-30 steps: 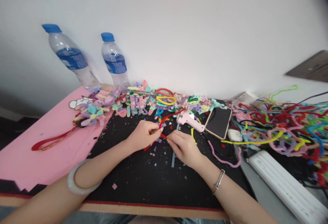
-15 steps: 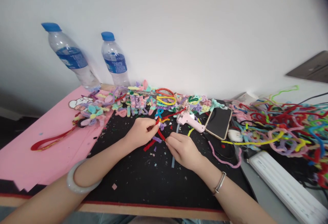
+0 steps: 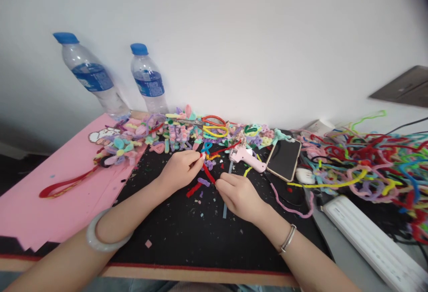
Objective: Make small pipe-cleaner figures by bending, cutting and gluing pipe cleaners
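Note:
A short red pipe cleaner [image 3: 209, 174] runs between my two hands over the black mat. My left hand [image 3: 182, 167] pinches its upper end, with a bit of red showing at the fingertips. My right hand [image 3: 239, 194] is closed on the lower end. Just beyond my left fingertips lie a blue looped pipe cleaner [image 3: 207, 148] and an orange piece [image 3: 214, 157]. Below them are a purple piece [image 3: 203, 182] and a red piece [image 3: 194, 190]. A pink glue gun [image 3: 248, 158] rests past my right hand, a pale glue stick [image 3: 225, 209] sticking out beneath it.
Scissors [image 3: 214, 125] lie on a row of fuzzy shapes along the wall. Two bottles [image 3: 149, 82] stand behind pink sheets [image 3: 67, 180] at left. To the right are a phone [image 3: 284, 159], a tangle of pipe cleaners [image 3: 364, 171] and a white power strip [image 3: 368, 238].
My left hand has shifted slightly left and up, so more of the red pipe cleaner shows between my hands. My right hand stays nearly where it was.

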A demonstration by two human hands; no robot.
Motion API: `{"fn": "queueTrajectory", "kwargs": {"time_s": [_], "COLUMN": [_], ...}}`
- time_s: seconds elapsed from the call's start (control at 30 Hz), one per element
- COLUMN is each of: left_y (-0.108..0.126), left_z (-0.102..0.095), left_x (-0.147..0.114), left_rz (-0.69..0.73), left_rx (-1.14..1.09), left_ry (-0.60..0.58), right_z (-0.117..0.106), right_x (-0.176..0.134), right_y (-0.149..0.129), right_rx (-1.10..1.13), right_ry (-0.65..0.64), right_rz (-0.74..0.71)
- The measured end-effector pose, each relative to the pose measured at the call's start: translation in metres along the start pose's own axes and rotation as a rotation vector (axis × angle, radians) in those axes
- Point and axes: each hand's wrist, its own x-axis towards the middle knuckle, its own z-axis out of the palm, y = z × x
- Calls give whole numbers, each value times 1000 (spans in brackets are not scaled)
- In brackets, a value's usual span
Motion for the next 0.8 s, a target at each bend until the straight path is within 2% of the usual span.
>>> {"fn": "queueTrajectory", "kwargs": {"time_s": [0.13,0.2,0.3,0.33,0.43,0.5,0.6,0.8], "left_y": [-3,-7,-12,-12,-6,1,9,10], "left_z": [-2,-5,-7,-6,0,3,4,2], "left_x": [0,2,3,3,0,-2,-4,-2], "left_rz": [-22,-79,-256,-296,-314,-291,-296,-296], "left_rx": [-6,-57,-265,-366,-664,-678,-612,-529], "left_ry": [53,101,218,208,-28,-130,-174,-252], "right_z": [-1,-1,2,3,7,8,9,10], "right_x": [0,-2,-6,-7,-9,-8,-6,-5], "right_y": [0,0,3,5,9,10,10,10], "right_rx": [-1,14,93,133,250,313,374,404], "right_ry": [19,34,112,155,243,225,182,239], "right_rz": [0,6,80,119,195,185,147,210]}}
